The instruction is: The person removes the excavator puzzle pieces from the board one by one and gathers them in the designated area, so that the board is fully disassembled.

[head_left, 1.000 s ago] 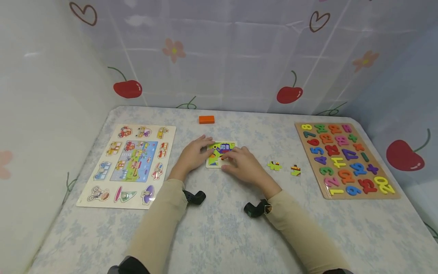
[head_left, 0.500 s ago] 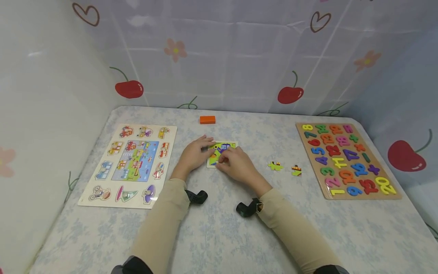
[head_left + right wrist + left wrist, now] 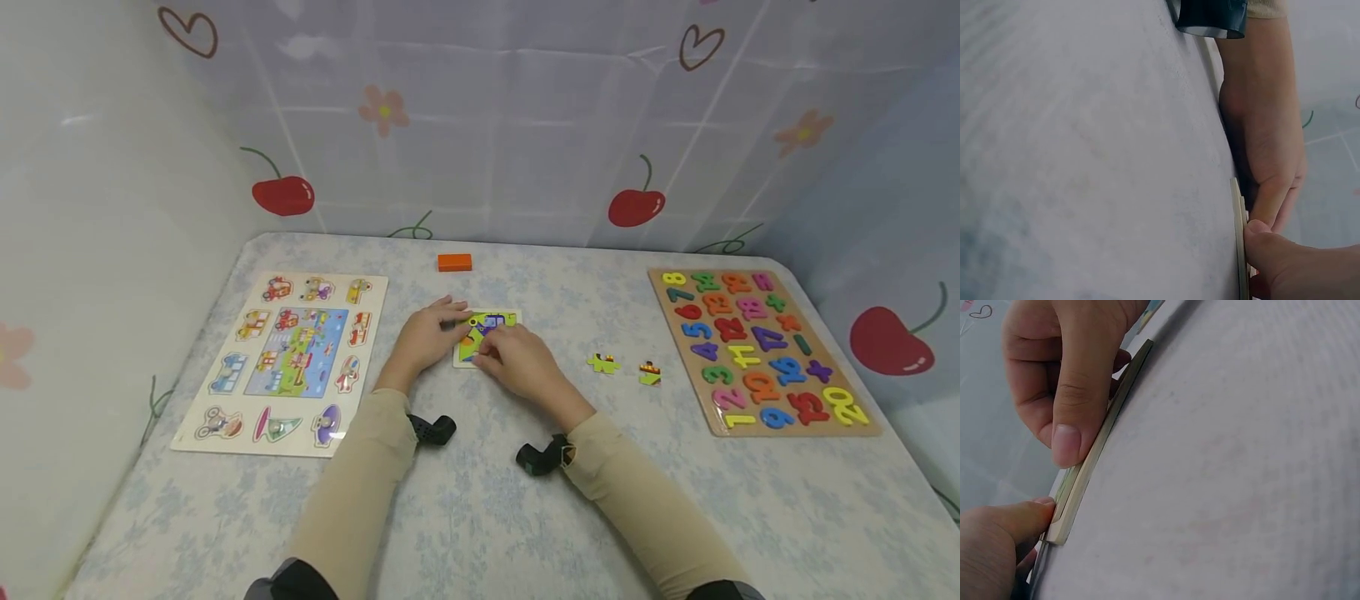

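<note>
A small jigsaw board (image 3: 465, 362) with a printed vehicle picture lies on the table between both hands. My left hand (image 3: 426, 340) rests at its left side, fingers fairly straight and the thumb touching the board's edge. Over the board's lower right part, my right hand (image 3: 521, 360) has thumb and fingers pinched together on a puzzle piece, mostly hidden beneath them. In the left wrist view, the right thumb (image 3: 1072, 419) points down at the board, seen edge-on. Two loose puzzle pieces, one green and yellow (image 3: 603, 363) and one striped (image 3: 650, 373), lie to the right.
A vehicle puzzle board (image 3: 191, 433) stands out flat on the left. On the right lies a brown board (image 3: 718, 421) with colourful numbers. Behind the jigsaw is an orange block (image 3: 454, 262). A printed curtain (image 3: 495, 167) hangs along the table's back edge.
My right hand has shifted slightly left over the jigsaw board, and its fingers have drawn together into a pinch. The left hand has stayed nearly still at the board's side.
</note>
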